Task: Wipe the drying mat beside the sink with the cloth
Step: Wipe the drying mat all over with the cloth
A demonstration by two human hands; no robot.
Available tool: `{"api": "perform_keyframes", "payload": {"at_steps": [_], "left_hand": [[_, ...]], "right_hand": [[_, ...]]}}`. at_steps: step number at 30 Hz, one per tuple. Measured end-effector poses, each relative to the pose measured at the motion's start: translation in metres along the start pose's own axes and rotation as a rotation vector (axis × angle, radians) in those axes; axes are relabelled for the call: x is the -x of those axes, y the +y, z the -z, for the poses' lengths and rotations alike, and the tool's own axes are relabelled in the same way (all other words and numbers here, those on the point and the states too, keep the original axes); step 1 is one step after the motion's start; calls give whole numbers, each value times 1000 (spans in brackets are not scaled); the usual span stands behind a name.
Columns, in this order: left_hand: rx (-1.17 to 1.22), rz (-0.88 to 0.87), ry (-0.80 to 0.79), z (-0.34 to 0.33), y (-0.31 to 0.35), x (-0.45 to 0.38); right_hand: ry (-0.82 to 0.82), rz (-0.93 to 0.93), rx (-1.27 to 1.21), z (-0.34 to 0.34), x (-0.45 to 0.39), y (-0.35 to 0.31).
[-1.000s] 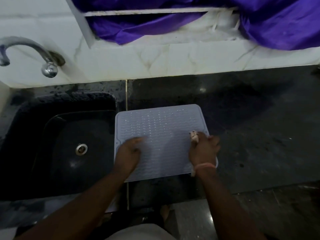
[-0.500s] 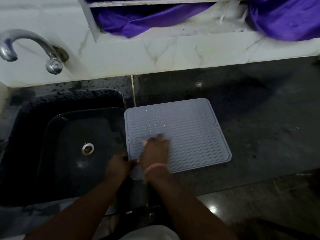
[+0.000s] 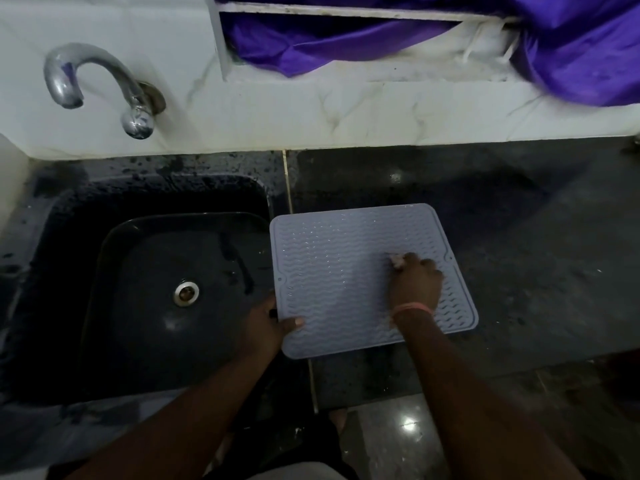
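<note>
Dim overall, the dark counter and sink swallowing detail; a small glare spot glints on the floor (another, fainter, on the counter); wide-angle bending curves the edges; the right hand is slightly motion-blurred.

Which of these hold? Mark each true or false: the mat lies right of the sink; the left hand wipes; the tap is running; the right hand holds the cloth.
1. The drying mat lies right of the sink. True.
2. The left hand wipes. False: it grips the mat's near left corner.
3. The tap is running. False: no water shows.
4. The right hand holds the cloth. True: its fingers curl round it, on the mat's right part.
</note>
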State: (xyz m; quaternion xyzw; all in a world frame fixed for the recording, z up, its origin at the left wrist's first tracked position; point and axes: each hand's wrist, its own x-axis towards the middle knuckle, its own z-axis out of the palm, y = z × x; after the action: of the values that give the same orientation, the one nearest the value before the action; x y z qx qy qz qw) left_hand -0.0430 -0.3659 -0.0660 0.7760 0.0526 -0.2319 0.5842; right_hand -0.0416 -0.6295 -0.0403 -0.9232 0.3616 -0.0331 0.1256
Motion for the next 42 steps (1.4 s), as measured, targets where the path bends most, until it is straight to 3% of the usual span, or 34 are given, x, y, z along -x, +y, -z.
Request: {"api": "perform_keyframes", "payload": {"at_steps": [3,7,10,13,15,18,21,24,27,30,32,36,39,42], "left_hand": [[-5,31,23,-3,-2,0],[-24,162,181,-6,-3,-4],[-36,106,40,-2,2,3],[123,13,-70,9,0,12],[8,-38,-91,19,-11,16],[-72,-33,-106,24,-24,24],[-7,10,-63,24,-27,25],[-9,36,-82,27,-23,23],[-82,-26,24,28,-19,25],[-141,-79,-17,31,-13,29],[-39,-31,-86,31,-5,31],[6,16,-112,29,2,30],[-8,-26,-164,29,3,28],[-68,-18,-185,32,7,27]], "right_hand": [[-78,187,-10,-21,52,-62],[-267,468,-163,-36,104,-122],[-419,374,-537,-17,84,-116],[-184,269,-474,5,38,-63],[-46,138,-252,12,8,-16],[-16,3,-45,9,-3,11],[5,116,48,-3,22,-22],[-82,311,-11,-23,78,-81],[-259,489,-202,-41,131,-135],[-500,367,-657,-28,124,-149],[-385,294,-746,-13,97,-128],[-50,91,-457,10,29,-40],[-15,-76,-287,8,9,-10],[-6,61,-109,-10,28,-44]]}}
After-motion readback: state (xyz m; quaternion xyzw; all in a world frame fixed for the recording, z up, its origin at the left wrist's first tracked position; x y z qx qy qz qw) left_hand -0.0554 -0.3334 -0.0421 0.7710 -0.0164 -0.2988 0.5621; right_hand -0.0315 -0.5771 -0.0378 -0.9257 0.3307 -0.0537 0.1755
